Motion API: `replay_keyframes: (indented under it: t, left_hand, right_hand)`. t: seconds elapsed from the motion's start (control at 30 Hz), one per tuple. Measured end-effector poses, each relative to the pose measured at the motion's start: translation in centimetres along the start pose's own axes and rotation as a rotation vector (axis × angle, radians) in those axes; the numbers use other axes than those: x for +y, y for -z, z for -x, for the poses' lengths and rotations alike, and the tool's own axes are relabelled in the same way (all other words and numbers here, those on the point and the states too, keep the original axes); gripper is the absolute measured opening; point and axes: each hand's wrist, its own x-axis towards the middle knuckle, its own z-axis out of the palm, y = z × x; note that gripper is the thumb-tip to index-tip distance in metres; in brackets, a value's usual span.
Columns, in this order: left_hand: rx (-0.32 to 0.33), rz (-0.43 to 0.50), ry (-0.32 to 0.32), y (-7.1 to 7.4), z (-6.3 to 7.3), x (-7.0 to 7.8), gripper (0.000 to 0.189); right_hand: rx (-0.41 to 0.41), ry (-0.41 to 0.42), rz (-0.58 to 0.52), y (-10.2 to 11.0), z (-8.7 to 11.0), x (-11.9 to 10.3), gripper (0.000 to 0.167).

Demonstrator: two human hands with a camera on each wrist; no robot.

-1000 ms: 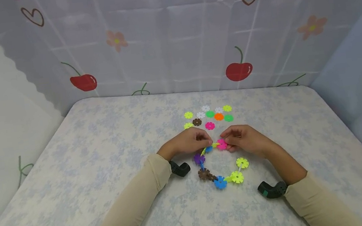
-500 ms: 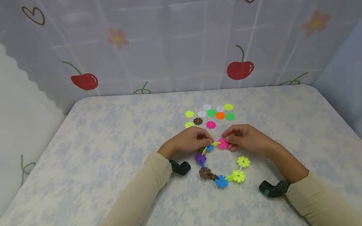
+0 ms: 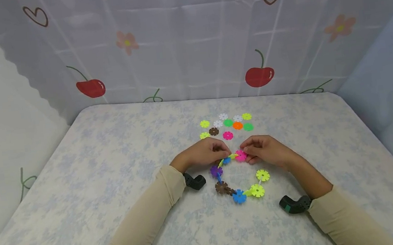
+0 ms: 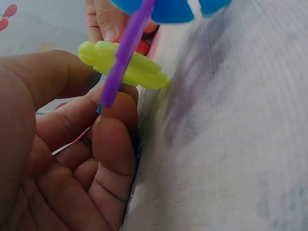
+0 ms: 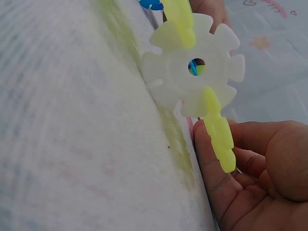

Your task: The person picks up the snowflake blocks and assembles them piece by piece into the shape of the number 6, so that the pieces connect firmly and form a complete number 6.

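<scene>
Plenty of table [image 3: 80, 184] separates the left hand [image 3: 203, 152] and right hand [image 3: 268, 151] from its side edges, leaving room sideways; between them and nearer the person, the chain [image 3: 221, 187] curves into an open ring, loose discs [image 3: 228, 123] lying toward the far edge. Both hands' fingers are drawn into tight pinches, probably for steadiness: left seemingly on the chain's far end, right on the pink disc [image 3: 241, 155].
</scene>
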Motion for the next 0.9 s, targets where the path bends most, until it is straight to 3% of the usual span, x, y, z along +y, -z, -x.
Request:
replay_keyframes:
  t: [0.5,0.7,0.8,0.9]
  left_hand:
    - [-0.002,-0.006,-0.002,0.2,-0.1,-0.3,0.018]
    - [0.003,0.011,0.017,0.3,-0.1,-0.1,0.016]
    - [-0.008,0.015,0.019,0.2,0.0,-0.1,0.016]
    - [-0.021,0.015,0.014,0.1,0.1,-0.1,0.017]
  right_hand:
    - [0.004,-0.007,-0.009,0.0,-0.3,0.0,0.028]
    - [-0.028,0.011,-0.017,0.4,-0.5,-0.3,0.03]
    - [-0.022,0.012,0.056,1.1,-0.5,-0.6,0.031]
    - [0.04,0.001,0.219,2.2,-1.2,-0.8,0.031]
